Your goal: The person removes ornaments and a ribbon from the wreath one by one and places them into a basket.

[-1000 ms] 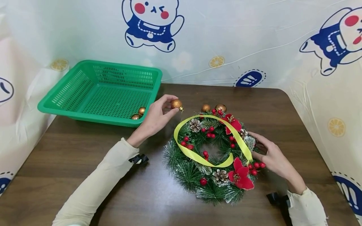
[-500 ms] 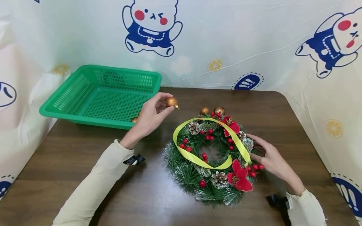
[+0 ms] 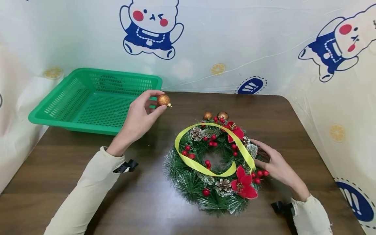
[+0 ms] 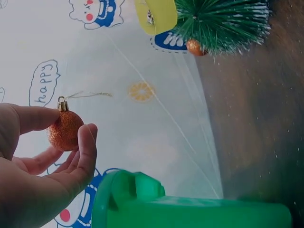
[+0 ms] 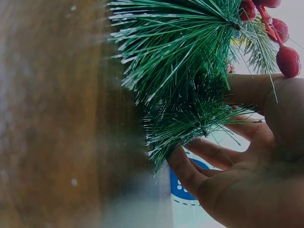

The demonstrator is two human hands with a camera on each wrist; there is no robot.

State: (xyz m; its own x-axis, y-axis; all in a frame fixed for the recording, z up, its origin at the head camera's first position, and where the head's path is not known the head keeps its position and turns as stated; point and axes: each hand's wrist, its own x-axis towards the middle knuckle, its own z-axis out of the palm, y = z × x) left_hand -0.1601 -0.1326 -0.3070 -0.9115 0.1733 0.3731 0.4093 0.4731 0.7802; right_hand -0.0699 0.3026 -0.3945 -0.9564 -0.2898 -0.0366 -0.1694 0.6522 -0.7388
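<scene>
My left hand (image 3: 136,114) pinches a glittery gold Christmas bauble (image 3: 163,100) between thumb and fingers, in front of the basket's right side. In the left wrist view, a thin gold string hangs from the bauble's (image 4: 65,130) cap. A green Christmas wreath (image 3: 188,187) with red berries, pinecones and red flowers lies on the table. Across its top loops a yellow ribbon (image 3: 246,154). My right hand (image 3: 276,164) grips the wreath's right edge; the right wrist view has thumb and fingers around the green needles (image 5: 185,90), which partly hide them.
A green plastic basket (image 3: 70,125) stands at the back left of the brown table (image 3: 147,202). Two gold baubles, one glittery (image 3: 207,116) and one shiny (image 3: 223,115), lie behind the wreath. A printed curtain (image 3: 199,32) borders the table.
My left hand has moved left with the bauble, away from the wreath and towards the basket. My right hand stays at the wreath. The head view has shifted slightly.
</scene>
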